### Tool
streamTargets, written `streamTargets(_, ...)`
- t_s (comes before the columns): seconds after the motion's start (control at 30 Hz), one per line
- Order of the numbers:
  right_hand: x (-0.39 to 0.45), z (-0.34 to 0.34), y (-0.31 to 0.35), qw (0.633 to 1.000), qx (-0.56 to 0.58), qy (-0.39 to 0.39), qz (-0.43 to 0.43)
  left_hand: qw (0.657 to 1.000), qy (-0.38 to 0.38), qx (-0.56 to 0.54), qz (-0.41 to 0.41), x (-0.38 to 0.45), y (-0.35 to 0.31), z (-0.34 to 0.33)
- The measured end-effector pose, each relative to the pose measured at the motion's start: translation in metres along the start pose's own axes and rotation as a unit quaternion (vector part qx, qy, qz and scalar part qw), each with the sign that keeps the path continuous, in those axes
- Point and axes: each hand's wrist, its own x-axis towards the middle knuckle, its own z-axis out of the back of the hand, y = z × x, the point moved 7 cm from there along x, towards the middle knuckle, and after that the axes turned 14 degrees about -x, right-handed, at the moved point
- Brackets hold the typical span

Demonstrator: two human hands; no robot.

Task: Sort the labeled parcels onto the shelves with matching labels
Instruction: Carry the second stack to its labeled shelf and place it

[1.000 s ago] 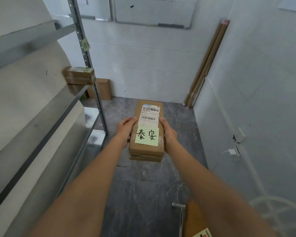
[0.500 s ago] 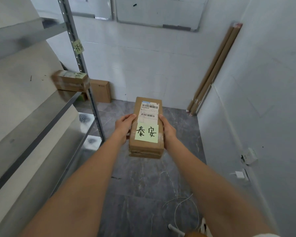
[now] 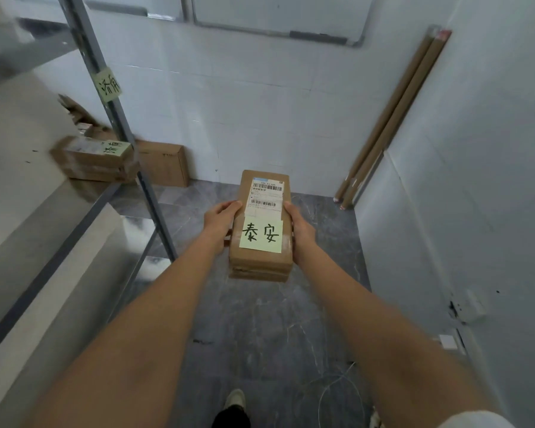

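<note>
Here, close to the camera, two bare arms reach out over the grey floor (image 3: 260,329), and a shoe (image 3: 234,398) shows below. The left hand (image 3: 218,222) and the right hand (image 3: 301,231) each press one long side of a brown parcel (image 3: 261,261), so both grips are closed on it. The parcel is held level in the air, about in the middle of the aisle, well apart from the shelf (image 3: 59,230) on the left. A green note (image 3: 261,235) on top reads 泰安.

Farther on, a shelf post (image 3: 118,118) carries a tag (image 3: 109,85) that seems to read 济南, and a box (image 3: 95,157) on that shelf has a note that looks the same. So this level is likely the wrong one. To do the step well, the person should keep the note facing up, read each shelf tag, and only set the parcel down where the words match. Against the back wall sit another box (image 3: 164,163) and two long tubes (image 3: 393,118).
</note>
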Motion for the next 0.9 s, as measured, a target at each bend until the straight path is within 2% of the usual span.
streamTargets(0.5, 0.135, -0.022, 0.071, 1.0, 0.005, -0.014, -0.02, 1.0, 0.012, 0.009, 0.026, 0.142, -0.036, -0.067)
streamTargets(0.73, 0.217, -0.039, 0.138, 0.999, -0.022, 0.04, 0.0, 0.999, 0.023, 0.026, 0.033, 0.215, -0.072, -0.112)
streamTargets(0.9, 0.271, -0.07, 0.172, 0.996, -0.044, 0.079, 0.001, 0.999, 0.011, 0.019, 0.027, 0.262, -0.097, -0.12)
